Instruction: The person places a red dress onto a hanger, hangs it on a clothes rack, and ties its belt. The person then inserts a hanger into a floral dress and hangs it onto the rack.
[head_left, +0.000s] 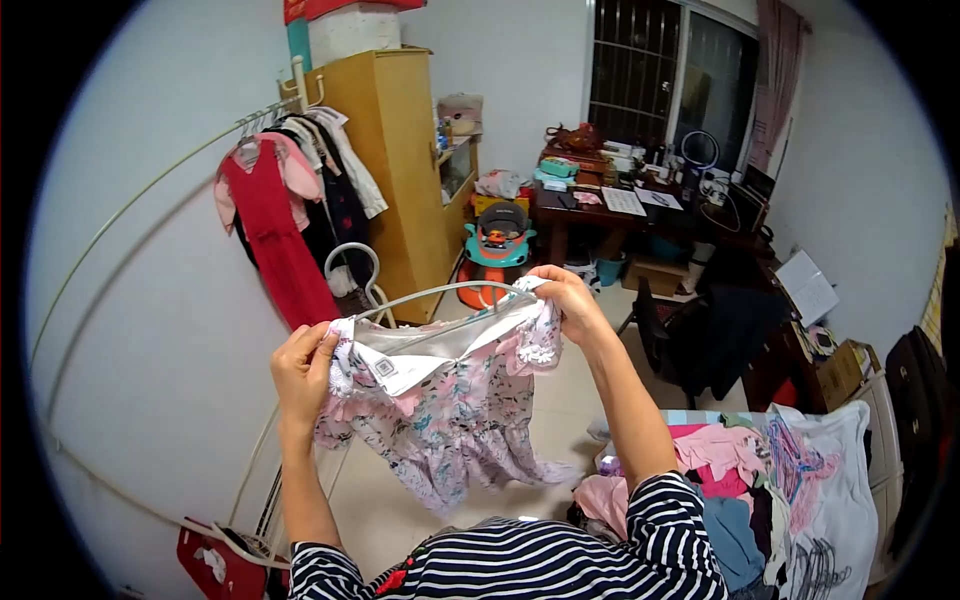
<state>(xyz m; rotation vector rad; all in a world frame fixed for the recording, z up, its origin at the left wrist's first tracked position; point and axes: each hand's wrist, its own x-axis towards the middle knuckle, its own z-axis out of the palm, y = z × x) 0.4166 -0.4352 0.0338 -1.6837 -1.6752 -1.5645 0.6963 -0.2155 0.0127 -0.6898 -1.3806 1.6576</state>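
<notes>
A pink floral dress (450, 410) with a white label at its neck hangs in front of me on a grey hanger (430, 292). The hanger's hook points up and to the left. My left hand (303, 372) is closed on the dress's left shoulder, thumb on top of the cloth. At the opposite shoulder, my right hand (570, 303) pinches the fabric near the hanger's end. The dress's skirt falls loose above the floor.
Several garments, among them a red dress (272, 225), hang on a clothes rail (160, 175) at the left. A wooden wardrobe (405, 150) stands behind. Piled clothes (720, 460) and wire hangers (822, 570) lie at lower right. A dark chair (715, 330) and desk are further back.
</notes>
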